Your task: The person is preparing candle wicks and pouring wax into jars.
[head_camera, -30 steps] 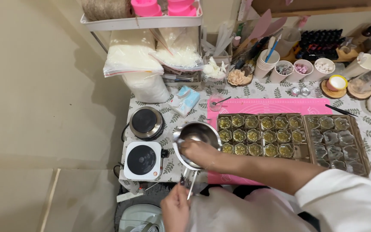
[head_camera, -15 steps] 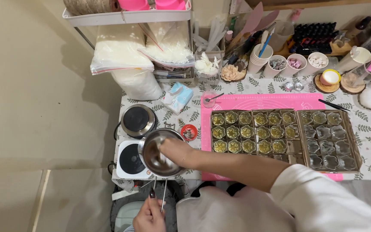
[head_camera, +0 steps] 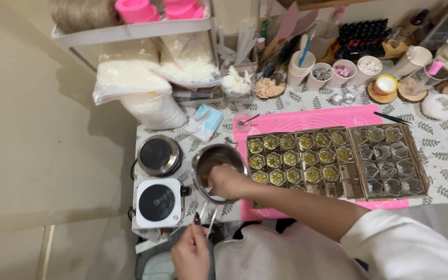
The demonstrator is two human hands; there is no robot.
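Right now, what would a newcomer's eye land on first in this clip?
Probably the metal pot at the table's front, held by its handle in the left hand while the right hand reaches inside it. Next, the pink mat beside it, carrying cardboard trays of small flower-shaped cups, many holding yellowish filling. Two hot plates sit left of the pot.

White sleeve on the right arm, forearm bare, pale garment below
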